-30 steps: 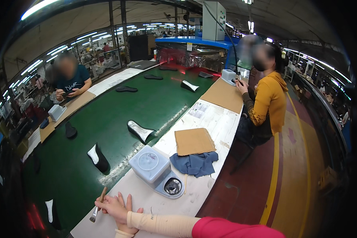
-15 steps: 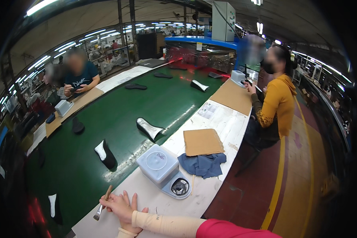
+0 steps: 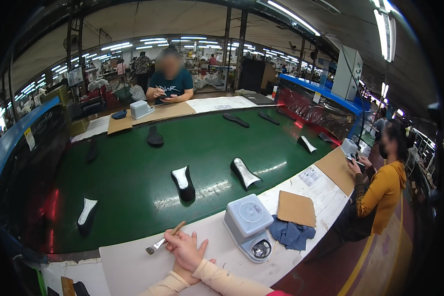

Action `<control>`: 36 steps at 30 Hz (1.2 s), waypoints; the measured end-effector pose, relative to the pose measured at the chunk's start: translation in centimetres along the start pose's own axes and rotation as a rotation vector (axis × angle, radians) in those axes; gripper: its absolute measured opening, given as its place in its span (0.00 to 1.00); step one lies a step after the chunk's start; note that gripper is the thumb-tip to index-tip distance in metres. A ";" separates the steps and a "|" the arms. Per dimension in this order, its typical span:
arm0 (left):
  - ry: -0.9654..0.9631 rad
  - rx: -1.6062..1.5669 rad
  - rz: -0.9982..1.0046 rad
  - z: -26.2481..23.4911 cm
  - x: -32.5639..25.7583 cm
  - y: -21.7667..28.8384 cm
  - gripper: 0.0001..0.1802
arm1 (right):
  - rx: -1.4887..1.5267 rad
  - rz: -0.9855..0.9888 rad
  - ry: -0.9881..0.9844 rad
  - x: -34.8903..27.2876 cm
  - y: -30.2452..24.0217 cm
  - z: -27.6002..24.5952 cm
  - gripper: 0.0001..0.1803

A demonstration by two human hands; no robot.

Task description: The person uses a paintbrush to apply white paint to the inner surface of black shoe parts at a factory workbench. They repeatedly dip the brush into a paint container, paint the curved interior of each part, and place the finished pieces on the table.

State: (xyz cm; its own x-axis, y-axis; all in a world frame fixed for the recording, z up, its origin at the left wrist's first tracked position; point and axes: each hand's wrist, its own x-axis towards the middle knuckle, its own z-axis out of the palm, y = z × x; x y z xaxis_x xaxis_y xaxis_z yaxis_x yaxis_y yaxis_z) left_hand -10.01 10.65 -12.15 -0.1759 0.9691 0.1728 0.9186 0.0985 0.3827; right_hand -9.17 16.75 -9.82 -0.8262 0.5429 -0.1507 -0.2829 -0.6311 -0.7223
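My right hand [image 3: 186, 249] rests on the white paper-covered bench [image 3: 133, 261] at the lower edge, its fingers closed on the wooden handle of a small brush [image 3: 165, 239]. The bristles point left toward the green belt. My left hand [image 3: 181, 273] lies under the right wrist and is mostly hidden. Both forearms wear cream sleeves. A pale blue-grey box [image 3: 248, 220] with a round pot [image 3: 260, 249] in front of it stands just right of my hands.
A blue cloth [image 3: 291, 234] and a brown cardboard sheet [image 3: 296, 208] lie further right. Shoe soles [image 3: 183, 181] [image 3: 244, 172] [image 3: 87, 215] sit on the green belt [image 3: 133, 167]. A person in yellow [image 3: 380, 192] works at the right, and another person [image 3: 170, 81] sits across.
The view has swung left, so the box, cloth and the person in yellow sit further right. My hands stay on the bench with the brush.
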 end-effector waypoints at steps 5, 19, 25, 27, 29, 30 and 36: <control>0.011 -0.017 0.007 -0.8 0.2 -0.1 0.43 | 0.167 0.073 0.007 -0.6 -1.1 0.4 0.09; 0.036 0.010 0.051 -0.2 0.4 -0.1 0.44 | 0.176 0.061 -0.031 -1.0 -1.5 0.5 0.10; 0.007 0.034 0.049 0.2 -0.1 -0.5 0.44 | 0.136 0.039 -0.026 -1.1 -1.5 0.5 0.11; -0.017 0.069 0.039 0.3 -0.1 -0.7 0.44 | 0.131 0.037 -0.030 -1.0 -1.3 0.3 0.09; -0.036 0.108 0.036 0.2 0.0 -0.7 0.44 | 0.139 0.034 -0.029 -1.0 -1.2 0.3 0.08; -0.044 0.128 0.035 0.1 0.0 -0.7 0.44 | 0.147 0.031 -0.033 -1.0 -1.2 0.2 0.08; 0.125 0.342 0.088 -0.1 0.1 0.0 0.44 | 0.112 0.002 -0.037 -1.2 -1.3 0.5 0.12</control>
State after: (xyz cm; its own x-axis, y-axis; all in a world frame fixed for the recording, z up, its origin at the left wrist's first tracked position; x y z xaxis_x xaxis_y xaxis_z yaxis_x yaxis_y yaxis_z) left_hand -10.08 10.75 -12.06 -0.1133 0.9442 0.3092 0.9935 0.1062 0.0400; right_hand -8.05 16.67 -8.40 -0.8433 0.5225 -0.1257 -0.3323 -0.6909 -0.6421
